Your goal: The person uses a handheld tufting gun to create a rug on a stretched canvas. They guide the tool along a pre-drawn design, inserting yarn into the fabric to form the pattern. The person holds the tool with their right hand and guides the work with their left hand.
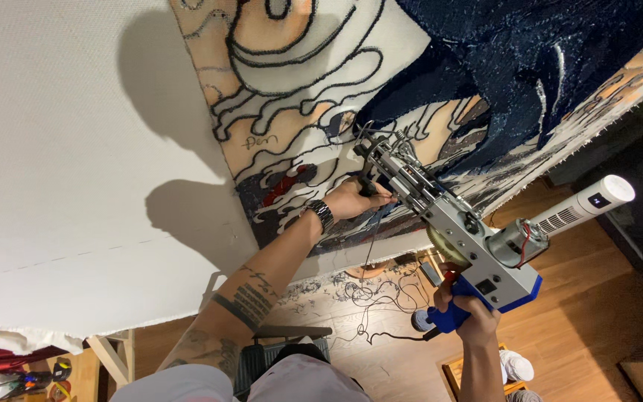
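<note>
A silver tufting gun (pixel 448 223) with a blue handle points its tip at the tufted rug cloth (pixel 321 97), which is stretched upright on a frame. My right hand (pixel 464 305) is closed around the blue handle at the gun's rear. My left hand (pixel 351 199), with a metal watch on the wrist, grips the gun's front handle close to the needle. The needle end touches the cloth near a dark blue and peach patch. Yarn strands run along the gun.
A white cylindrical device (pixel 586 205) stands at the right. Loose dark yarn (pixel 370 294) lies on the wooden floor below. Bare white cloth (pixel 76 149) fills the left. A wooden frame leg (pixel 109 357) and small coloured items sit at the lower left.
</note>
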